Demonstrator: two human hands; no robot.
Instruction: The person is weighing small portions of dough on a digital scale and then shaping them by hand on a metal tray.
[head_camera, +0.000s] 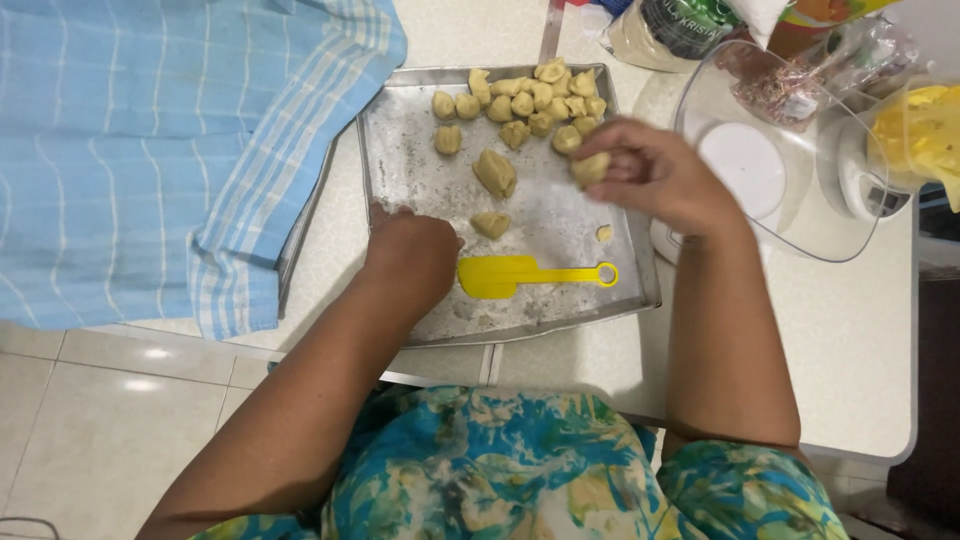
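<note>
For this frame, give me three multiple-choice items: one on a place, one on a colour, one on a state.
1. Where does the spatula lie?
A. On the checked cloth
B. On the floured metal tray, near its front edge
C. Inside the clear bowl

2. What colour is the spatula?
A. Yellow
B. Red
C. Green

3. What is the right hand doing?
A. Resting flat on the counter
B. Gripping the spatula
C. Holding a dough piece over the tray

Answers:
1 B: it lies on the tray, just right of the left hand.
2 A: blade and handle are both bright yellow.
3 C: its fingers pinch a dough piece beside the dough pile; the spatula lies untouched.
</note>
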